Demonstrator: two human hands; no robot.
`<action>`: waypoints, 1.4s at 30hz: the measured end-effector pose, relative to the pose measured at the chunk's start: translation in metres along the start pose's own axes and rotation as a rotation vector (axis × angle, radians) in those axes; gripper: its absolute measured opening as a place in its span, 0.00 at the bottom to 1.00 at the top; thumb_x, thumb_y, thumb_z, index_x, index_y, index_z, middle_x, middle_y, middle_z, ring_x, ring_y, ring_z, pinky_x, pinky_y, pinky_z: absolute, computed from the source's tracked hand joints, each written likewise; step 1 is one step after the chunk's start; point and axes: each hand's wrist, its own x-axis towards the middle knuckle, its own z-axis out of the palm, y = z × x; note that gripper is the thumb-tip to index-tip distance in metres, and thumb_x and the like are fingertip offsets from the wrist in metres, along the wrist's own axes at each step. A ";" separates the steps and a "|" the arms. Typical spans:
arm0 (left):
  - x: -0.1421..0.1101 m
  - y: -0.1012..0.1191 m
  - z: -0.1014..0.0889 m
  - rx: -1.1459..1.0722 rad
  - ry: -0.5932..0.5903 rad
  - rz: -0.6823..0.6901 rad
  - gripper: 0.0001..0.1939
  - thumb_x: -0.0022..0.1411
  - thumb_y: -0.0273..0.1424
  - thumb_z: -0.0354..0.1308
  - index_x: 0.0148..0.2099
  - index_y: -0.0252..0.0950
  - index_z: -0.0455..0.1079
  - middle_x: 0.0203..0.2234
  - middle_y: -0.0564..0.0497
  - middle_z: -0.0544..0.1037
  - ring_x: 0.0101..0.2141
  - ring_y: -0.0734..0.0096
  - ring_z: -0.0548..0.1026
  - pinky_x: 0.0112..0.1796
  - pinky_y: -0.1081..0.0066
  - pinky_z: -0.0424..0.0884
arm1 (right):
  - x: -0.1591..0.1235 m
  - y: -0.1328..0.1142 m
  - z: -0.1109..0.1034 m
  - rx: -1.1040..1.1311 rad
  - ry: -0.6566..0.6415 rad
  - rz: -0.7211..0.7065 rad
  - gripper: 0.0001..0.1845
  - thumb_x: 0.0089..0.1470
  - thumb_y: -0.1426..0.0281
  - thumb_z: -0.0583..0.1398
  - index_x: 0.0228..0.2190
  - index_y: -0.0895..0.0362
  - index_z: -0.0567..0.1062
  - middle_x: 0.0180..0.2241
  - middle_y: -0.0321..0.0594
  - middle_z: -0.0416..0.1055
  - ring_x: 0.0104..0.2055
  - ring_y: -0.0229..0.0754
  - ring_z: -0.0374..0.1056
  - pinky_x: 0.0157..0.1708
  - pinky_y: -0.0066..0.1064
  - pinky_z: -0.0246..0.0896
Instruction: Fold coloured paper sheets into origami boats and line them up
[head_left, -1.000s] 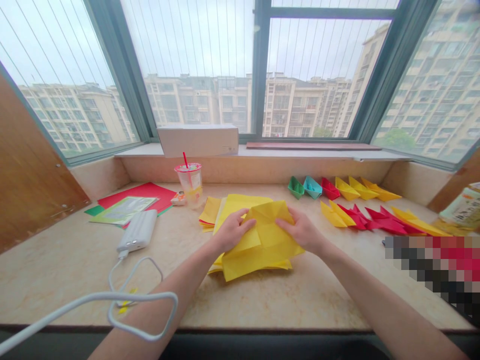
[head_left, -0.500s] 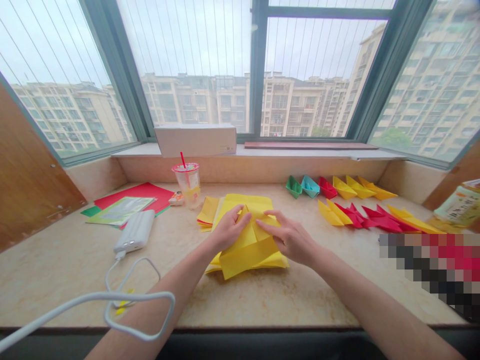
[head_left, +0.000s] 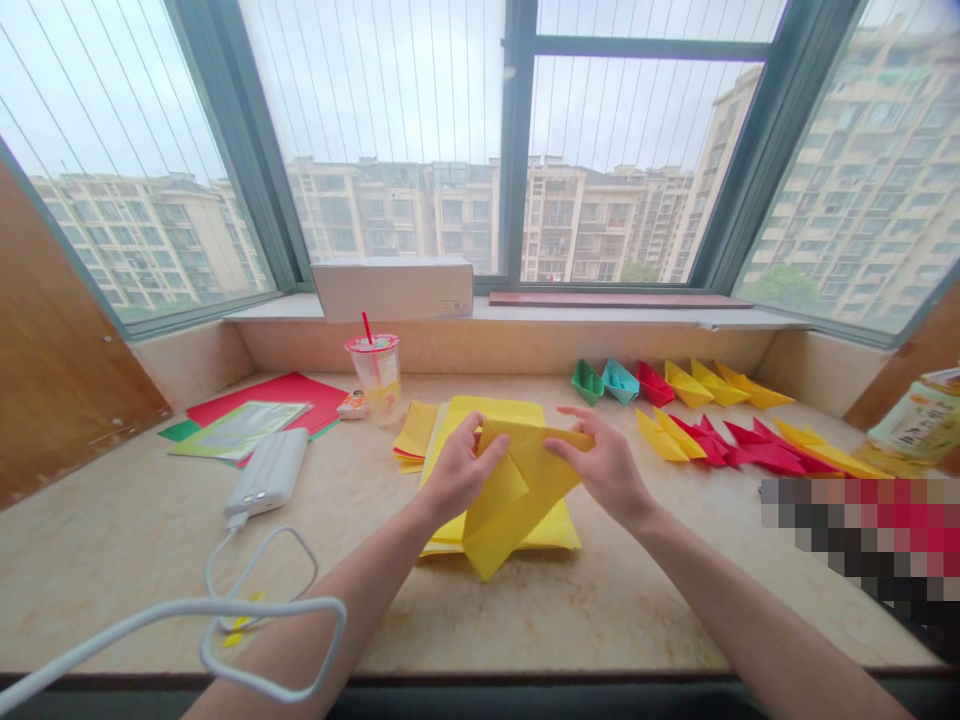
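A partly folded sheet of yellow paper (head_left: 517, 490) is held up between my two hands, a flap lying across its front. My left hand (head_left: 461, 465) pinches its upper left edge, thumb in front. At the upper right, my right hand (head_left: 600, 465) grips the sheet between thumb and fingers, with the index finger stretched above the edge. Beneath it lies a stack of yellow sheets (head_left: 551, 530) on the counter. Smaller folded yellow and red papers (head_left: 412, 440) rest left of that stack.
Finished paper boats (head_left: 620, 380) and several folded yellow and red shapes (head_left: 716, 440) stand at the right, near a bottle (head_left: 915, 425). On the left are a plastic cup (head_left: 375, 375), a white power bank (head_left: 268, 470) with its cable (head_left: 277, 605), and red paper (head_left: 322, 395).
My right hand has shifted from the sheet's middle to its upper right edge and now grips it. The paper has been lifted and turned, its lower corner pointing down.
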 end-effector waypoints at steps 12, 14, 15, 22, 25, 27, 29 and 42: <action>0.005 0.003 0.004 -0.151 0.478 0.193 0.17 0.57 0.40 0.64 0.39 0.40 0.58 0.30 0.55 0.79 0.31 0.69 0.79 0.32 0.72 0.74 | -0.004 0.006 0.017 0.134 -0.160 -0.060 0.51 0.53 0.51 0.63 0.67 0.55 0.45 0.55 0.56 0.68 0.52 0.54 0.70 0.45 0.46 0.70; 0.002 0.000 0.010 -0.172 0.390 0.176 0.18 0.58 0.40 0.64 0.38 0.40 0.57 0.30 0.55 0.79 0.29 0.71 0.79 0.31 0.73 0.73 | -0.006 0.003 0.024 0.202 -0.182 -0.064 0.50 0.53 0.53 0.64 0.67 0.53 0.46 0.55 0.54 0.69 0.53 0.53 0.70 0.47 0.45 0.70; 0.000 -0.001 0.014 -0.178 0.343 0.168 0.18 0.58 0.40 0.64 0.38 0.40 0.57 0.30 0.56 0.79 0.29 0.71 0.78 0.31 0.73 0.73 | -0.006 0.002 0.026 0.243 -0.154 -0.062 0.49 0.54 0.54 0.64 0.67 0.53 0.47 0.55 0.52 0.69 0.53 0.53 0.70 0.48 0.44 0.70; -0.007 -0.002 0.022 -0.118 -0.059 -0.033 0.18 0.56 0.38 0.66 0.36 0.37 0.59 0.30 0.52 0.80 0.32 0.68 0.79 0.38 0.67 0.74 | 0.008 0.007 0.003 0.248 0.051 -0.111 0.42 0.51 0.57 0.66 0.63 0.51 0.59 0.55 0.48 0.71 0.53 0.52 0.70 0.51 0.44 0.69; -0.007 -0.005 0.019 -0.123 -0.147 -0.048 0.20 0.54 0.35 0.68 0.44 0.36 0.63 0.34 0.48 0.80 0.35 0.65 0.80 0.38 0.67 0.74 | 0.005 0.004 -0.002 0.049 0.057 -0.192 0.36 0.54 0.60 0.65 0.62 0.52 0.63 0.55 0.47 0.70 0.55 0.53 0.68 0.53 0.45 0.66; -0.007 -0.008 0.018 -0.115 -0.149 -0.037 0.24 0.54 0.35 0.68 0.50 0.36 0.65 0.39 0.45 0.79 0.38 0.62 0.79 0.38 0.67 0.75 | 0.001 0.000 -0.001 -0.068 0.043 -0.244 0.34 0.56 0.62 0.64 0.62 0.51 0.63 0.52 0.47 0.72 0.53 0.53 0.69 0.53 0.45 0.66; -0.009 -0.009 0.019 -0.091 -0.104 -0.052 0.25 0.55 0.37 0.67 0.52 0.36 0.66 0.42 0.44 0.78 0.38 0.61 0.79 0.36 0.67 0.76 | -0.003 -0.003 0.003 -0.135 0.026 -0.287 0.34 0.57 0.64 0.62 0.63 0.51 0.62 0.50 0.47 0.72 0.51 0.52 0.70 0.51 0.44 0.67; -0.007 -0.010 0.023 -0.128 0.015 -0.053 0.24 0.55 0.41 0.66 0.48 0.34 0.65 0.40 0.43 0.76 0.31 0.64 0.77 0.28 0.65 0.78 | -0.009 -0.012 0.001 -0.389 0.073 -0.508 0.22 0.60 0.67 0.60 0.56 0.49 0.69 0.51 0.45 0.72 0.54 0.53 0.66 0.55 0.52 0.59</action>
